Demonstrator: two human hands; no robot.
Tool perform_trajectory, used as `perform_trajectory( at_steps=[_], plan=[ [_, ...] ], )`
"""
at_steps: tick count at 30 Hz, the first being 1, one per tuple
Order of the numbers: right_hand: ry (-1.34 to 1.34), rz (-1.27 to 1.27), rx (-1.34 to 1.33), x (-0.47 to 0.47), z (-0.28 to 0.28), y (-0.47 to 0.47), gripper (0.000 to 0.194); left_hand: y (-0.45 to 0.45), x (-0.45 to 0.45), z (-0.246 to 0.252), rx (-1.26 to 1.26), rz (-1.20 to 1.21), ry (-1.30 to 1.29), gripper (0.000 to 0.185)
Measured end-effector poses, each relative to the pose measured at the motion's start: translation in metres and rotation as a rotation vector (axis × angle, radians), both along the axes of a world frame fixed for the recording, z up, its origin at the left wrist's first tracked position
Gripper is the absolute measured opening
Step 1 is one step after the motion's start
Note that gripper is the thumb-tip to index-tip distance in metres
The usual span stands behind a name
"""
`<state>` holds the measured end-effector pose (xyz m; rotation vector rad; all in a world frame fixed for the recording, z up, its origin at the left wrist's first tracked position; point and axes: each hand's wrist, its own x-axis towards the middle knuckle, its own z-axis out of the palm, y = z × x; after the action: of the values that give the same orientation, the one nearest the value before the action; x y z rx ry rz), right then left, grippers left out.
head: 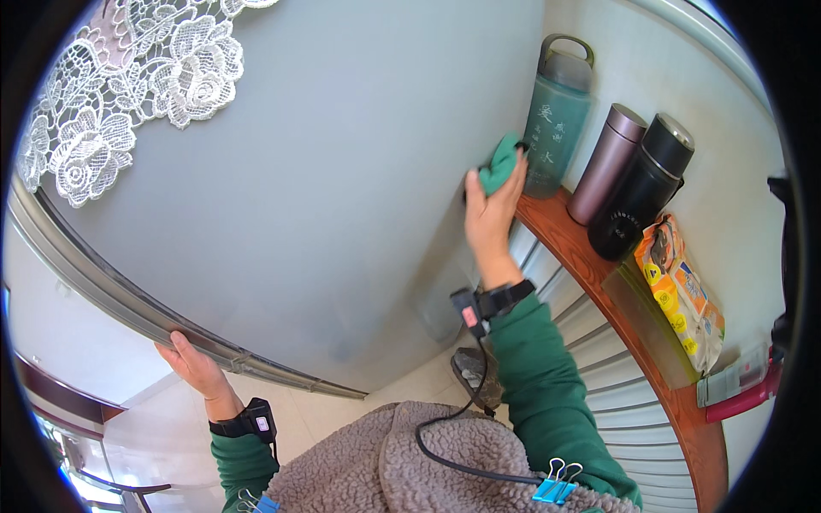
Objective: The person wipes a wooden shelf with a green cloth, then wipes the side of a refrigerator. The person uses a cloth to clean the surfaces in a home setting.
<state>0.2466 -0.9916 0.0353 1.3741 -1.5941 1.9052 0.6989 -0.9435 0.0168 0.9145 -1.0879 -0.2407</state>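
My right hand [494,211] holds a folded green cloth [501,165] at the right edge of a large grey appliance side panel [288,192], probably a refrigerator's. Just beyond the cloth stands a green water bottle [557,128] with a grey loop lid. My left hand [195,369] rests with its fingers against the metal-like door edge [224,359] at the lower left; the fingertips are partly hidden behind it. White floral lace [192,83] hangs over the panel's upper left.
A wooden shelf [648,340] above a ribbed radiator [609,378] carries a pink flask [606,167], a black flask [641,186], an orange-and-white packet [686,295] and a red-handled clear container [737,385]. A dark shoe [478,378] is on the tiled floor below.
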Motion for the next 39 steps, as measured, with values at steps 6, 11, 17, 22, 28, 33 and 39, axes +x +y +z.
perform_trajectory(
  at_steps=[6,11,17,22,28,33,39],
  plan=[
    [0.19,-0.006,-0.138,-0.003,0.101,-0.012,0.091,-0.002,0.005,-0.01,0.037,0.069,0.035,0.048],
    [0.614,0.166,-0.204,0.099,0.079,0.008,0.076,-0.002,0.0,-0.007,0.013,0.064,0.008,0.049],
    [0.774,0.272,-0.311,0.075,0.069,0.007,0.064,-0.002,0.005,-0.012,0.035,0.07,-0.006,0.048],
    [0.325,-0.038,-0.348,-0.002,0.092,-0.021,0.058,-0.004,0.011,-0.02,0.005,0.068,-0.021,0.05],
    [0.0,-0.012,-0.325,0.023,0.084,-0.022,0.061,-0.003,0.009,-0.019,0.015,0.109,-0.062,0.052],
    [0.325,0.054,-0.316,0.099,0.065,-0.007,0.07,-0.002,0.007,-0.02,0.004,0.138,-0.104,0.052],
    [0.636,0.336,-0.275,0.171,0.057,0.016,0.062,-0.003,0.011,-0.023,-0.022,0.109,-0.137,0.052]
  ],
)
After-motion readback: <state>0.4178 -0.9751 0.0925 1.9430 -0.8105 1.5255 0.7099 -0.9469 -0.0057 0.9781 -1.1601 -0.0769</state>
